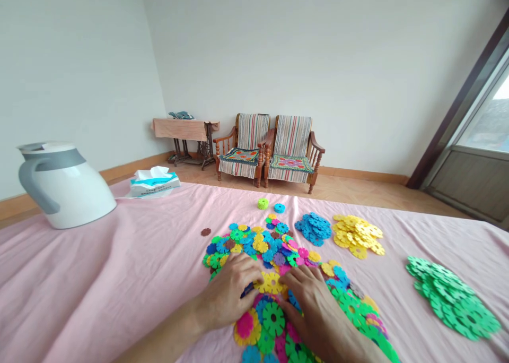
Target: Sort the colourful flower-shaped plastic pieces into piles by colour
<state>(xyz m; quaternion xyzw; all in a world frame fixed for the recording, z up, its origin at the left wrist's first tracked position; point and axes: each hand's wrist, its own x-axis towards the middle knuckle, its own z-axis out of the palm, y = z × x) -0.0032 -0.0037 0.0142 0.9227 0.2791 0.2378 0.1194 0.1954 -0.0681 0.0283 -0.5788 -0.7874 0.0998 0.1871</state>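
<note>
Rests curled left hand [228, 295], grip impossible to tell, and flat, open right hand [314, 305] on the mixed heap of plastic flower-shaped discs [258, 244] on pink cloth [119, 278], touching fingertips to one yellow flower disc [271, 283] to pin it.

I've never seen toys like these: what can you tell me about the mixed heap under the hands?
The heap is a loose, flat spread of small flower-shaped discs with notched edges, plastic by the look, in blue, green, yellow, pink and purple. It lies on the pink cloth, left of the blue pile, yellow pile and green pile. The left hand and right hand rest on its near part, fingertips meeting at a yellow disc.
</note>
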